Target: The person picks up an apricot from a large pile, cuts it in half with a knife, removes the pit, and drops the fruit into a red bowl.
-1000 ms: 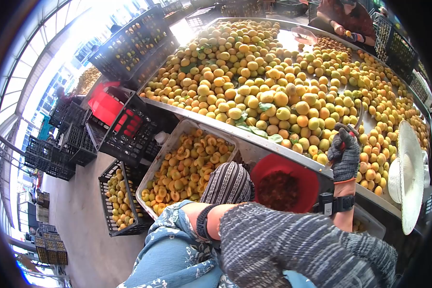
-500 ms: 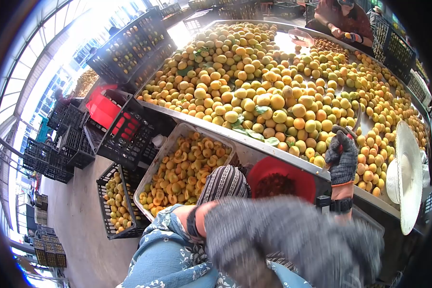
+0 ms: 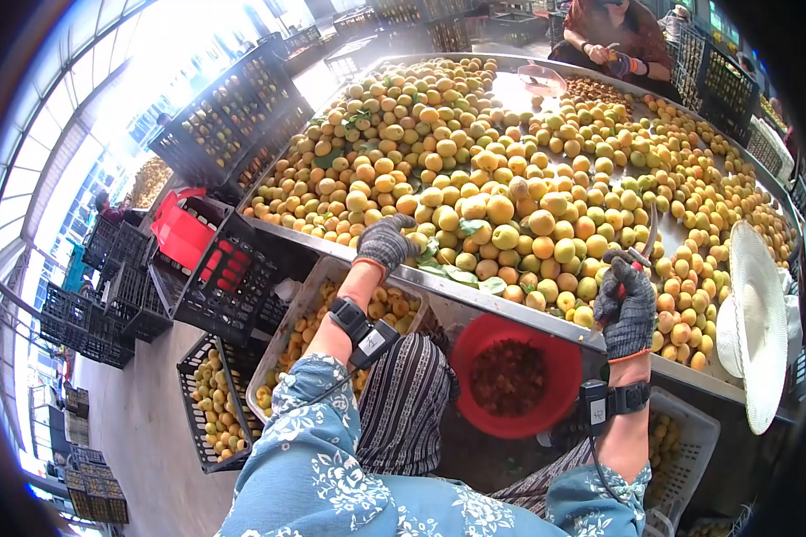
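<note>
My left hand (image 3: 387, 245), in a dark grey knit glove, reaches over the table's near edge at the front of the apricot pile (image 3: 448, 192). Its fingers are apart around the nearest fruit, and I see nothing held in them. My right hand (image 3: 626, 309), gloved the same way, is closed on the red handle of a curved knife (image 3: 651, 234). The blade points up over the apricots on the right. Below my left forearm, a pale crate (image 3: 423, 324) contains cut apricots, partly hidden by my arm.
Under the table edge stands a red basin (image 3: 470, 404) with dark scraps inside. Black crates (image 3: 228, 286) stand on the left. A straw hat (image 3: 761, 331) rests at the right edge. Across the table (image 3: 295, 240), a co-worker (image 3: 620, 45) handles fruit near a clear scoop (image 3: 543, 80).
My left hand has moved from a blur low in front of my body up to the apricots at the table edge. My right hand still holds the knife; the view has shifted slightly.
</note>
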Available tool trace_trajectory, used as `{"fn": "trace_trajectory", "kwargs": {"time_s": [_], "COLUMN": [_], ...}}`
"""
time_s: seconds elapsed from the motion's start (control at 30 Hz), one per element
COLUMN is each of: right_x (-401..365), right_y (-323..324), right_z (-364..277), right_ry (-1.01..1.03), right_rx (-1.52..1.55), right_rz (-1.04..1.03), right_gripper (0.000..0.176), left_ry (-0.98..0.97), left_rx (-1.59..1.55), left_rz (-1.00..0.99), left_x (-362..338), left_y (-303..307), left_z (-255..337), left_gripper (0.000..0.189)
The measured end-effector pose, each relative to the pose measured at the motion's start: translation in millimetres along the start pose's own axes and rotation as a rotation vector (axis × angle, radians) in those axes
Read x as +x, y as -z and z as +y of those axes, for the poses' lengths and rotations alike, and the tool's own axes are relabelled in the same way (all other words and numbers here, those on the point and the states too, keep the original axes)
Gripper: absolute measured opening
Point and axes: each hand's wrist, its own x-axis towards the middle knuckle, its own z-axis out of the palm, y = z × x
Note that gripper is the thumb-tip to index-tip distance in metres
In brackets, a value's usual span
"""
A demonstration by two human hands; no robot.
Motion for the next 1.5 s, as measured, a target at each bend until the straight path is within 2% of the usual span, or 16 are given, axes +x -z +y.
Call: {"fn": "trace_trajectory", "kwargs": {"time_s": [0.07,0.1,0.23,0.27,0.37,0.4,0.43,0.5,0.67,0.7,0.97,1.03,1.27,1.4,1.47,1.5], "right_x": [2.8,3.3,5.9,5.4,3.8,4.9,3.1,-3.7,-4.3,-4.3,1.4,9.0,1.1,-2.8,-4.4,-5.9], "right_y": [0.6,1.1,4.9,3.2,3.0,-0.5,-5.7,-14.8,-20.1,-20.2,-22.0,-17.4,-23.6,-27.7,-34.6,-35.2], "right_z": [2.5,3.3,8.0,7.2,5.9,9.3,8.9,5.4,14.0,14.5,19.3,31.5,20.8,16.8,20.3,20.8], "right_ry": [-0.004,-0.01,0.001,-0.012,-0.006,0.028,0.025,-0.01,0.008,0.01,0.035,0.291,0.112,-0.004,0.378,0.379], "right_rx": [-0.005,-0.014,0.017,0.035,-0.018,-0.043,-0.075,-0.237,-0.26,-0.245,-0.512,-0.644,-0.797,-0.634,-0.916,-0.915], "right_rz": [0.007,0.016,-0.022,-0.008,-0.057,-0.025,-0.015,-0.03,-0.046,-0.057,-0.025,-0.082,0.007,-0.023,0.009,0.006], "right_gripper": [0.012,0.011,0.011,0.01,0.01,0.008,0.008,0.017,0.017,0.018,0.015,0.017,0.017,0.018,0.014,0.014], "left_ry": [-0.135,-0.12,-0.102,-0.113,-0.317,-0.294,-0.286,-0.469,-0.32,-0.426,-0.524,-0.617,-0.666,-0.662,-0.464,-0.464], "left_rx": [0.141,0.204,0.199,0.133,-0.526,-0.99,-1.129,-1.275,-1.528,-1.449,-1.176,-0.975,-0.866,-1.143,-1.538,-1.537], "left_rz": [0.072,0.072,0.186,0.243,0.282,0.076,-0.075,-0.111,-0.483,-0.422,-0.157,-0.015,0.152,0.056,-0.256,-0.253], "left_x": [1.1,3.4,6.4,0.5,-0.9,-4.3,-14.2,-19.5,-57.5,-58.2,-68.2,-70.3,-81.0,-74.6,-73.8,-75.1], "left_y": [-10.7,-16.3,-30.9,-29.5,-33.5,-35.9,-27.9,-44.4,-51.1,-59.1,-83.8,-86.7,-83.1,-96.3,-95.6,-96.2], "left_z": [-5.4,-6.2,-10.6,-5.7,-4.1,6.9,23.9,47.6,117.5,125.0,149.5,150.7,153.1,148.9,145.1,144.2], "left_gripper": [0.051,0.061,0.059,0.061,0.059,0.056,0.055,0.058,0.065,0.063,0.056,0.056,0.053,0.053,0.054,0.054]}}
